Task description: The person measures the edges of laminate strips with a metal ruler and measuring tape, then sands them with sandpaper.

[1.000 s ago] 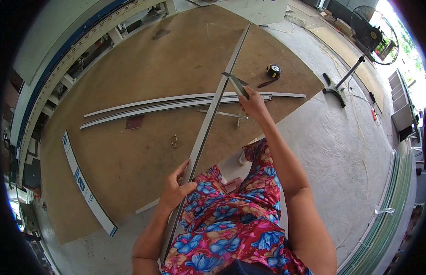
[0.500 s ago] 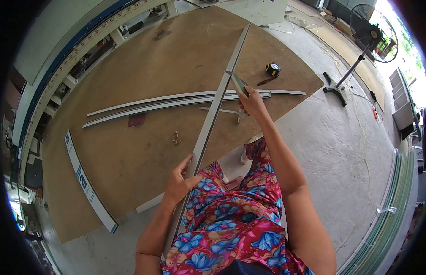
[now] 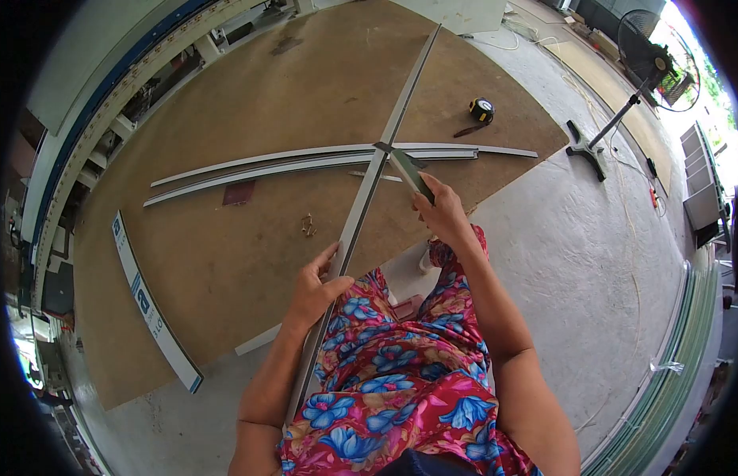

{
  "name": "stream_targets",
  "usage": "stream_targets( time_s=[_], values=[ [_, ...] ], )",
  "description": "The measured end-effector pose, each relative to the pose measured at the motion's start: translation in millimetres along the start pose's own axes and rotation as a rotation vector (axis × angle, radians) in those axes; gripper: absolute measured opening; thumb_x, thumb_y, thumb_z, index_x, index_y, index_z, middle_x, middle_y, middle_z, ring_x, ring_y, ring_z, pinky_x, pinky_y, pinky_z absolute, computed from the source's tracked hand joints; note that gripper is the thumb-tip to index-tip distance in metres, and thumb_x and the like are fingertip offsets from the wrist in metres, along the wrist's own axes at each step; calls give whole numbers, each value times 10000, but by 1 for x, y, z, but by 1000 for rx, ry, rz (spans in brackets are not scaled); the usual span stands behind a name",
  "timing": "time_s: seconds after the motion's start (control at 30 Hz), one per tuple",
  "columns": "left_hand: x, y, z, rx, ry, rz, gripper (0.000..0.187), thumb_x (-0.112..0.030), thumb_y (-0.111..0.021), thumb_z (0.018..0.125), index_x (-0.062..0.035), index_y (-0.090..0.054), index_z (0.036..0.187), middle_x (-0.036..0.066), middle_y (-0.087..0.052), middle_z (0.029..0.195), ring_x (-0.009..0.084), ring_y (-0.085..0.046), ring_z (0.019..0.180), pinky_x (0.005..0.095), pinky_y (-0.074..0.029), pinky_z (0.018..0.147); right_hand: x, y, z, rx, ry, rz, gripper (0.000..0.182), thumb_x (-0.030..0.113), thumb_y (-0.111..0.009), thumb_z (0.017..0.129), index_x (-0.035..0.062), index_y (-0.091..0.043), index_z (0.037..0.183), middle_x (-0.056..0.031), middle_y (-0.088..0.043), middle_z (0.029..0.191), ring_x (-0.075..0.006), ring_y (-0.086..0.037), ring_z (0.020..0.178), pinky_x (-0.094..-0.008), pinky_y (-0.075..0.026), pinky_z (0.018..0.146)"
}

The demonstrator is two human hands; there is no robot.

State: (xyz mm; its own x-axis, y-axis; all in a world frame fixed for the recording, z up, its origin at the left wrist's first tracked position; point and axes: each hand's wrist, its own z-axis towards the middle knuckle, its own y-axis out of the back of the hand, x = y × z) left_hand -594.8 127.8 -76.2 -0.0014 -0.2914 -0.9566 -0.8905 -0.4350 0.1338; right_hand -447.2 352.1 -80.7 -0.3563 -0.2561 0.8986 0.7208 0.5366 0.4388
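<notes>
My left hand (image 3: pixel 313 287) is closed around the near part of a long, pale metal profile (image 3: pixel 361 208), thumb on one side and fingers on the other. The profile runs slantwise from beside my lap up across the brown board (image 3: pixel 250 262). In my right hand (image 3: pixel 444 208) is a square tool (image 3: pixel 411 174) with a straight greenish stock and dark metal parts. Its dark end lies across the profile's upper face. Two more long profiles (image 3: pixel 305 159) pass under the held one. A thin strip (image 3: pixel 377 176) lies beside them, partly covered by the held profile.
A yellow-black tape measure (image 3: pixel 481 110) lies at the right of the board, above a dark slim object (image 3: pixel 469 131). Small metal pieces (image 3: pixel 308 225) and a maroon patch (image 3: pixel 239 193) are mid-board. A labelled white strip (image 3: pixel 152 311) lies left. A fan (image 3: pixel 653 67) stands right.
My right hand has drawn the square tool down along the profile, toward me. The left hand keeps its hold; the whole view has shifted slightly.
</notes>
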Motion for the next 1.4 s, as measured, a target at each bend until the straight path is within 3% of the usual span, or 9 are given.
stream_targets(
  time_s=[0.17,0.27,0.37,0.67,0.77,0.8,1.07,1.17,1.4],
  values=[
    [8,0,13,-22,-15,45,752,-213,-708,674,53,-435,1323,167,-605,1001,175,-596,823,269,-478,726,9,-11,-38,16,78,-34,408,133,-521,838,43,-506,1235,-262,-613,952,-421,-591,928,-414,-464,783],
    [2,-3,15,-7,17,54,667,-148,-669,725,40,-440,1322,83,-623,954,131,-581,853,262,-462,764,17,-14,-61,52,89,-25,426,121,-541,838,61,-489,1256,-262,-612,958,-427,-582,939,-419,-462,785],
    [1,-9,19,-9,16,-7,670,-150,-671,722,49,-438,1318,84,-625,945,134,-581,844,261,-460,764,19,-19,-82,36,121,-39,411,76,-539,851,26,-487,1255,-197,-617,841,-262,-633,780,-336,-475,732],
    [16,-14,26,19,61,-89,732,-196,-692,689,39,-426,1330,171,-603,992,175,-601,845,273,-477,729,13,-16,-118,143,72,128,399,109,-556,868,7,-494,1249,-85,-614,794,-138,-595,706,-266,-469,642],
    [22,-17,29,-23,32,7,757,-200,-695,686,40,-400,1340,187,-601,1018,199,-603,865,286,-475,762,8,-22,-92,48,-36,320,331,149,-570,882,-10,-534,1170,-26,-571,740,-78,-557,633,-214,-439,553],
    [19,-19,27,-20,31,-31,776,-208,-700,683,44,-385,1345,198,-596,1035,209,-601,881,293,-473,776,-2,-25,-75,89,-61,358,286,210,-607,875,-17,-558,1042,-14,-566,729,-61,-545,596,-205,-432,496],
    [15,-19,26,-59,-72,49,969,-377,-763,667,96,-282,1362,251,-555,1121,258,-576,994,327,-455,854,20,-81,-12,-205,-37,577,364,162,-722,750,-24,-520,987,-65,-601,764,-105,-587,614,-251,-497,483],
    [5,-15,21,-97,-68,201,892,-427,-708,755,49,-287,1382,209,-553,1127,242,-544,1042,347,-446,869,19,-88,-5,-226,-36,595,356,107,-699,721,-38,-512,986,-90,-610,780,-118,-598,635,-267,-510,488],
    [6,52,-12,19,353,-87,710,-547,-488,890,-68,-324,1388,120,-592,1003,162,-582,871,302,-470,758,-1,-91,19,-228,-7,565,358,56,-646,699,-58,-507,1008,-105,-615,819,-136,-608,668,-261,-524,537]
  ],
)
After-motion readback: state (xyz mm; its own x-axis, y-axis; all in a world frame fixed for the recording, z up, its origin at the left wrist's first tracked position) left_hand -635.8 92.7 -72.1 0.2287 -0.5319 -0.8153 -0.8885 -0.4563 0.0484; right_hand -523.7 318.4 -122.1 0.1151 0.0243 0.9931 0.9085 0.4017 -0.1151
